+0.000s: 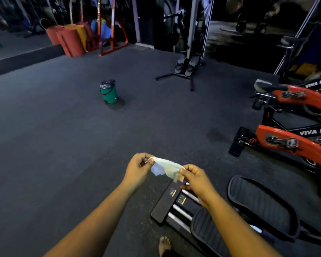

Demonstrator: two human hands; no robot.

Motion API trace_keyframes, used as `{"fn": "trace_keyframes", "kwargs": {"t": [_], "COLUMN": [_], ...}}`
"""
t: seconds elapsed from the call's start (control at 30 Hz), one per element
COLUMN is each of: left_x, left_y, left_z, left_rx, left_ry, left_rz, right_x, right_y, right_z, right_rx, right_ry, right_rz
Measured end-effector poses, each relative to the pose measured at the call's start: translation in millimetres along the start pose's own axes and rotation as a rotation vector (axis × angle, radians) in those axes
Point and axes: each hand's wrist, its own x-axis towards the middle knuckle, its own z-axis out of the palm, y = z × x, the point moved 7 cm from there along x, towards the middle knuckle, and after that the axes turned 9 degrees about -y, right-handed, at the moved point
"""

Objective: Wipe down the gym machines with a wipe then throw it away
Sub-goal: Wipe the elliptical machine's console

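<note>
A crumpled white wipe [167, 168] is stretched between my two hands in front of me, above the dark floor. My left hand [138, 168] pinches its left end and my right hand [195, 179] pinches its right end. A small green pedal bin [109, 93] with a shiny closed lid stands on the floor well ahead, left of centre. Below my right hand lies the base of an elliptical machine [164, 204], with two big black foot pedals [258, 203] to its right. Two red and black exercise bikes [293, 141] stand at the right edge.
Dark rubber floor [63, 136] spreads wide between me and the bin. A tall metal stand [188, 52] with sandals at its foot is at the back centre. Rolled orange and red mats [70, 39] lean at the back left. My bare foot [164, 245] shows at the bottom.
</note>
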Motion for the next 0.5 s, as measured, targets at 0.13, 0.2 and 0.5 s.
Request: {"fn": "trace_keyframes", "kwargs": {"t": [0.13,0.2,0.5], "left_x": [71,100,242], "left_y": [-9,-6,-19], "left_z": [-23,-26,-14], "left_rx": [0.044,-0.039,-0.757], "left_ry": [0.113,0.120,-0.217], "left_rz": [-0.025,-0.076,-0.349], "right_x": [66,97,228], "right_y": [-20,-31,-70], "right_z": [9,17,2], "right_rx": [0.022,0.028,-0.143], "right_ry": [-0.119,-0.175,-0.088], "right_rz": [-0.001,-0.005,-0.020]}}
